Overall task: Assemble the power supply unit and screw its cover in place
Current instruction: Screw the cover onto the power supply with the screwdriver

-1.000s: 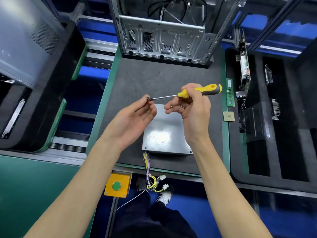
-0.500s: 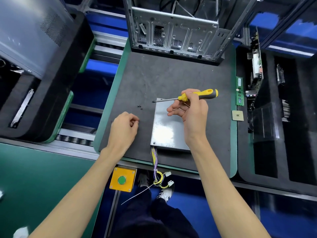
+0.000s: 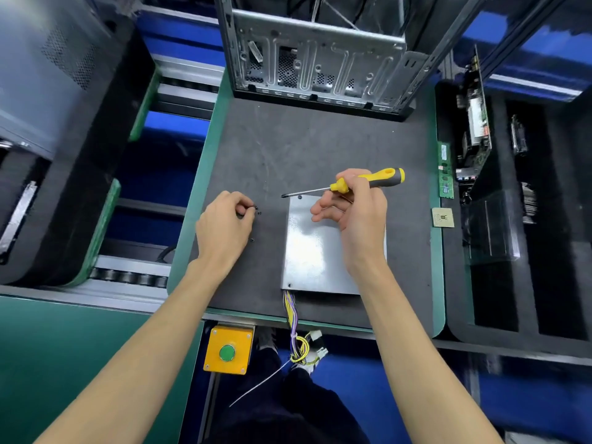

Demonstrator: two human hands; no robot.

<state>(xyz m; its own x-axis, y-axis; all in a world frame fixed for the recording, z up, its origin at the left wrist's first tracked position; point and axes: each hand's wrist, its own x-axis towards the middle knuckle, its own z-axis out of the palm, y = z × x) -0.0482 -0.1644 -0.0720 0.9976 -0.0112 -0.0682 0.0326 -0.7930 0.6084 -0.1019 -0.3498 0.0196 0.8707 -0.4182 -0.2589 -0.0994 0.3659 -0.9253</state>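
one left hand (image 3: 224, 229) now pinching at loose screws (image 3: 256, 208), screwdriver (image 3: 352, 184) unmoved

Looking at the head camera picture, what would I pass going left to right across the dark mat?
left hand → loose screws → power supply unit → right hand holding the screwdriver → green memory stick at the mat's right edge.

Open mat in the middle, edges crowded

The dark mat (image 3: 320, 145) lies bare between the computer chassis (image 3: 317, 65) along its far edge and the power supply unit (image 3: 317, 251) at the near edge. Loose screws (image 3: 259, 213) dot the left side; a memory stick (image 3: 446, 169) and a chip (image 3: 443, 217) line the right edge.
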